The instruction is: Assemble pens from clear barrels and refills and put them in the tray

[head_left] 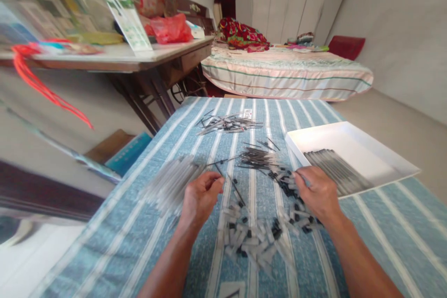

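Observation:
My left hand (pixel 200 197) is curled in a pinch on a thin black pen refill (pixel 234 187) that slants down to the right. It hovers beside a heap of clear pen barrels (pixel 171 181). My right hand (pixel 316 192) is closed, fingers down among small black and clear caps (pixel 286 185); what it holds is hidden. More clear caps and black bits (pixel 253 237) lie between my wrists. A bundle of black refills (pixel 256 157) lies just beyond my hands.
A white shallow tray (pixel 363 142) at the right holds assembled pens (pixel 335 170). Another pile of refills (pixel 226 123) lies farther up the blue striped cloth (pixel 384 223). A cluttered wooden table (pixel 139 53) stands left, a bed (pixel 286 72) behind.

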